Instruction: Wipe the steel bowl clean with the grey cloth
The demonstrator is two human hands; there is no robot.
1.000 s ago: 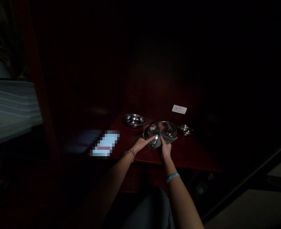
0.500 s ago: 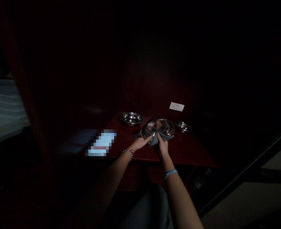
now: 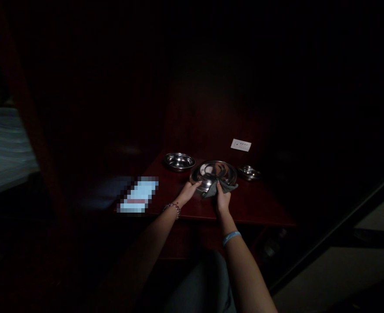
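A shiny steel plate is tilted up over a dark red table. My left hand grips the plate's near left rim, fingers curled on it. My right hand is closed on a grey cloth that is pressed against the plate's lower part. A beaded bracelet is on my left wrist and a light blue band on my right.
A steel bowl stands on the table to the left of the plate and a smaller steel bowl to its right. A white wall socket is behind. A blurred pale object lies at the table's left edge. The room is very dark.
My left hand has slid from the middle of the plate's near rim to its left rim. The cloth and right hand have shifted slightly on the plate.
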